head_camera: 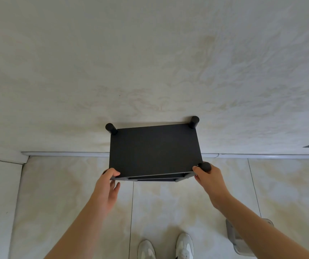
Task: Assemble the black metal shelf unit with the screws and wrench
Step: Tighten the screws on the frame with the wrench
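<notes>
The black metal shelf unit (154,150) stands against the pale wall, seen from above, with round black post tops at its corners. A lower shelf edge shows under the front of the top panel. My left hand (107,186) grips the front left corner, thumb on top and fingers below. My right hand (208,179) grips the front right corner, its fingers around the black post top (205,166). No screws or wrench are in view.
A marbled wall (150,62) fills the upper view, meeting the tiled floor (168,206) at a white baseboard (65,154). My white shoes (184,244) stand below the shelf. A grey object (233,234) lies on the floor at lower right.
</notes>
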`<state>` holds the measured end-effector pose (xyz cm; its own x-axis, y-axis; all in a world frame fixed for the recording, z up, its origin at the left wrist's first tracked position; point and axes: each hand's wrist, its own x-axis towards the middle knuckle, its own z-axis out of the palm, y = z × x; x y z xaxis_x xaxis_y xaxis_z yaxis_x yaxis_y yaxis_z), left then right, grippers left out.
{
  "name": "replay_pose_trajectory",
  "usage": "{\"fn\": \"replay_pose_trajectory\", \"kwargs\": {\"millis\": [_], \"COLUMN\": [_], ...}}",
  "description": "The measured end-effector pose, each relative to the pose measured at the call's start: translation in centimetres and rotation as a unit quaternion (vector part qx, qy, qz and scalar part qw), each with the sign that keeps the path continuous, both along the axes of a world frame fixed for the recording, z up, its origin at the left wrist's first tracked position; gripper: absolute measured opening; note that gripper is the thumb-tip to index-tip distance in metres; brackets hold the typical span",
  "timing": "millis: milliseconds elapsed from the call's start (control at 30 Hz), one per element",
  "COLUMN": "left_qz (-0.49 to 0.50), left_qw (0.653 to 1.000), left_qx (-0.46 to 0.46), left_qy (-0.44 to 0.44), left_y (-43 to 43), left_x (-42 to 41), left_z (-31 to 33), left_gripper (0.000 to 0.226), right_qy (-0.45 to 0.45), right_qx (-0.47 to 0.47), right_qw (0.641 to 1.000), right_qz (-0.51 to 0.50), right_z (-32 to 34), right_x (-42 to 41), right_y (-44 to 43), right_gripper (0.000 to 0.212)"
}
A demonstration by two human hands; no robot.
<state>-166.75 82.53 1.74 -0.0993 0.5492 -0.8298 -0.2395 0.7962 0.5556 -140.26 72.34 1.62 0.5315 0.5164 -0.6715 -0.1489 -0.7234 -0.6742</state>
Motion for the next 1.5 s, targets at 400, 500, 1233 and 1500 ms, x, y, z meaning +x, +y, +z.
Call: {"fn": "replay_pose_trajectory", "kwargs": {"millis": [400, 500, 1233, 1500], "left_qz": [-0.049, -0.087, -0.113, -0.197], "left_qw": [0.998, 0.994, 0.993, 0.975], "left_qx": [-0.001, 0.006, 0.043, 0.067], "left_qy": [0.041, 0.069, 0.015, 0.079], "left_y": [0.7, 0.7, 1.2, 1.6], "left_x": [-1.4, -1.5, -1.1, -1.8], "left_z": [-0.1, -0.2, 0.7, 1.2], "left_gripper": [0.015, 0.013, 0.034, 0.033], "right_qy": [0.004, 0.001, 0.000, -0.018], "right_qx": [-0.012, -0.020, -0.016, -0.022], "right_qw": [1.000, 0.998, 0.997, 0.996], "right_qz": [0.027, 0.052, 0.072, 0.090], "right_z": [0.6, 0.8, 1.1, 1.3], "right_x": [-0.7, -0.2, 0.9, 1.1], "right_y": [0.4, 0.3, 2.9, 2.5], "right_gripper": [0.015, 0.013, 0.039, 0.049]}}
